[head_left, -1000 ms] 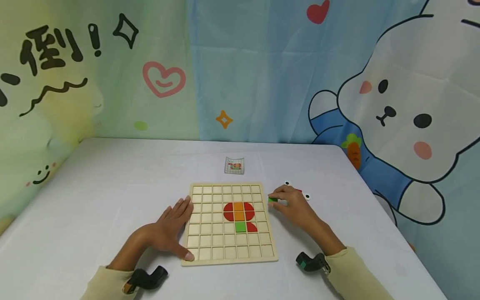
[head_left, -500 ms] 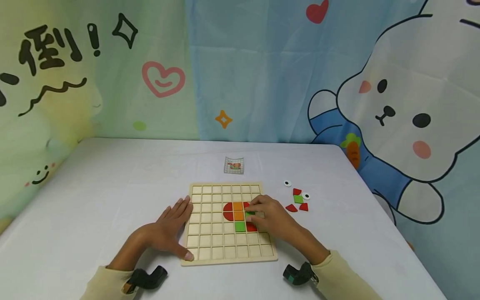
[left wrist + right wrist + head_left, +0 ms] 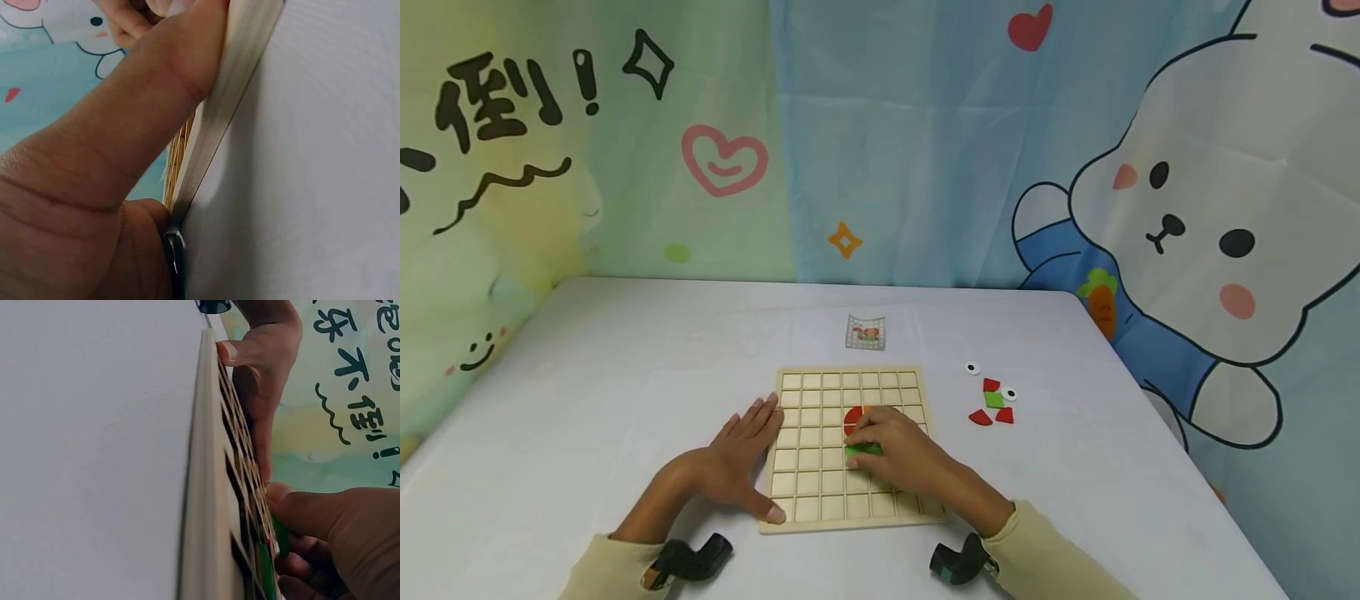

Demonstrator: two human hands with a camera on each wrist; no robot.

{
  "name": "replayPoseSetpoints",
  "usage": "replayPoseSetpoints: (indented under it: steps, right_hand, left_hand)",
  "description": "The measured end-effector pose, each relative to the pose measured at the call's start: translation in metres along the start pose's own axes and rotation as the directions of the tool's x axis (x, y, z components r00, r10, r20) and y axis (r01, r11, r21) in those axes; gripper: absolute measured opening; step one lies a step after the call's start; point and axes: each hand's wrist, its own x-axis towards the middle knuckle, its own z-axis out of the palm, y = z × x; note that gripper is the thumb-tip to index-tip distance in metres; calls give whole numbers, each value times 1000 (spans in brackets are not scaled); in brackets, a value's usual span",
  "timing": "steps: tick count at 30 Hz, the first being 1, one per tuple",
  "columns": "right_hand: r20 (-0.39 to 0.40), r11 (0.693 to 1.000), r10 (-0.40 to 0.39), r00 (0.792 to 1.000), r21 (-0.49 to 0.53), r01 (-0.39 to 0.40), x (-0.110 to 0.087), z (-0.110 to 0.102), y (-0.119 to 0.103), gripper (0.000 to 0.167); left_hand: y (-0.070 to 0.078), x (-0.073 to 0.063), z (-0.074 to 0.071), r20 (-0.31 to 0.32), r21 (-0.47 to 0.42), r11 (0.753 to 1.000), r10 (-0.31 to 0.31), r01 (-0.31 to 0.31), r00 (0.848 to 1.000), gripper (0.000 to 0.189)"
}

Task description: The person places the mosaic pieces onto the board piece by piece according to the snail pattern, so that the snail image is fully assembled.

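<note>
A wooden grid board [image 3: 808, 484] lies flat on the white table. My left hand [image 3: 730, 458] rests along its left edge, fingers straight and thumb at the near left corner. In the left wrist view, that thumb [image 3: 150, 94] lies against the board's side. My right hand [image 3: 904, 454] is over the middle of the board and pinches a green square tile [image 3: 865, 448] between thumb and fingers, right at a grid cell. Left of the hand a red quarter-round tile [image 3: 852, 418] shows in the grid. The hand hides most other tiles there.
Right of the board lie a loose green tile [image 3: 994, 400], several red tiles, one of them a red tile [image 3: 980, 417] nearest the board, and two round eye pieces, one an eye piece [image 3: 972, 368]. A small picture card [image 3: 866, 332] lies beyond the board.
My right hand has carried the green tile from beside the loose tiles leftward onto the middle of the board. The left hand stays at the board's left edge.
</note>
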Motion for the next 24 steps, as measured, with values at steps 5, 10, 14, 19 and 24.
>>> replayPoseSetpoints:
  steps: [5,10,14,19,24]
  right_hand:
    - [61,999,27,998,-49,-24,5,2,-4,26]
    - [80,997,46,996,-59,-41,6,1,-5,23]
    - [81,998,51,995,-45,-48,7,1,-5,22]
    - [66,999,46,997,-6,-45,7,3,-5,24]
    - [15,1000,17,1000,-7,-17,4,3,-5,22]
  left_hand:
    - [1,0,-1,5,1,1000,-4,4,1000,134]
    - [1,0,-1,4,-1,1000,-4,4,1000,134]
    - [0,0,0,2,-2,1000,-1,1,1000,135]
    - [-2,0,0,2,1,1000,-5,5,1000,135]
    - [-2,1,1,2,-8,1000,5,-5,1000,135]
